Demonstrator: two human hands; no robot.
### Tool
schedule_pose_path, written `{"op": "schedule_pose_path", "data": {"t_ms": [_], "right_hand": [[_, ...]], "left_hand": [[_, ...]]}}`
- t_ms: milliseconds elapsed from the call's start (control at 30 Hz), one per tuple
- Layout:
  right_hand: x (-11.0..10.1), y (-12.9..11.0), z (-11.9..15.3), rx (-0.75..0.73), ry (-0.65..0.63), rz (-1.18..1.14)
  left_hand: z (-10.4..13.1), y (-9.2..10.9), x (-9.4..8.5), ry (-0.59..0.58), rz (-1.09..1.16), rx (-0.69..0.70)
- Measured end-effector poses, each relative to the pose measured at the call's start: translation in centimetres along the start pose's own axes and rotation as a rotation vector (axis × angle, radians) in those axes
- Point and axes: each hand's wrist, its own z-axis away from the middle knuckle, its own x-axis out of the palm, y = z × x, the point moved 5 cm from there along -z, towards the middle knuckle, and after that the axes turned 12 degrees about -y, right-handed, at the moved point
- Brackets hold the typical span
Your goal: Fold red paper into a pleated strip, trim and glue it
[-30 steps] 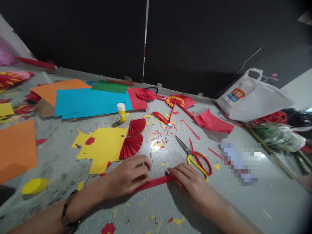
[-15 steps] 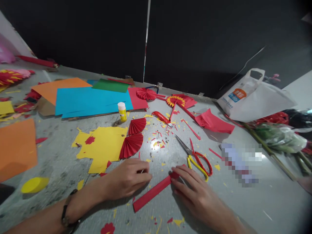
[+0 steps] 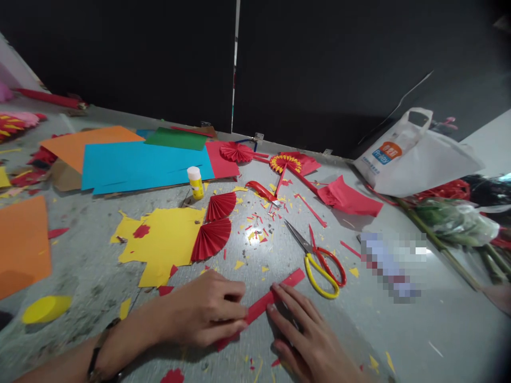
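Observation:
A narrow folded red paper strip [image 3: 262,306] lies slanting on the grey table in front of me. My left hand [image 3: 209,308] has its fingers curled together over the lower left part of the strip. My right hand [image 3: 299,324] rests with fingers spread, its fingertips touching the strip's middle. Just beyond the strip lie scissors [image 3: 315,260] with one yellow and one red handle. Two pleated red paper fans [image 3: 213,238] sit at the right edge of a cut yellow sheet [image 3: 159,239].
A glue stick [image 3: 195,183] stands before blue card [image 3: 147,165]. A red cutter [image 3: 261,192] lies among paper scraps. Farther back is a yellow-and-red rosette [image 3: 286,163]. At the right are a white bag [image 3: 415,154], wrapped stems [image 3: 455,223] and part of another person's hand [image 3: 497,299].
My left hand has moved onto the strip's lower left part. The right hand has slid down and left along it, uncovering the strip's upper right end. The view has shifted slightly.

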Motion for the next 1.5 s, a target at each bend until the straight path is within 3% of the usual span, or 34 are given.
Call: {"op": "schedule_pose_path", "data": {"t_ms": [200,333,533,700,800,867,967,1067,1200,1300,1500], "right_hand": [[0.5,-0.5,0.1,0.008,0.013,0.035],[0.1,-0.6,0.4,-0.006,-0.008,0.102],[0.2,3.0,1.6,0.252,-0.044,0.079],[0.0,3.6,2.1,0.291,0.003,0.042],[-0.8,2.2,1.4,0.242,0.019,0.052],[-0.7,0.8,0.6,0.127,-0.027,0.045],[0.4,-1.0,-0.4,-0.073,-0.034,0.023],[1.6,-1.4,-0.5,-0.123,-0.007,0.009],[1.7,0.8,0.7,0.092,-0.052,-0.016],[0.8,3.2,1.9,0.280,-0.010,-0.001],[0.6,4.4,2.8,0.349,0.055,-0.019]], "left_hand": [[-0.3,1.1,1.7,-0.189,-0.034,-0.011],[-0.2,1.1,2.3,-0.180,-0.032,-0.006],[-0.1,0.9,2.3,-0.164,0.006,-0.015],[0.1,0.7,2.7,-0.188,-0.016,-0.025],[0.1,0.7,2.7,-0.190,-0.023,-0.020],[0.1,0.8,2.6,-0.176,-0.034,-0.020],[0.0,1.0,2.5,-0.152,-0.051,-0.027],[0.0,1.2,2.4,-0.142,-0.048,-0.025],[0.0,1.1,2.3,-0.138,-0.003,-0.027],[-0.1,0.9,2.2,-0.148,0.010,-0.025],[0.1,0.9,2.3,-0.146,0.011,-0.001]]}}
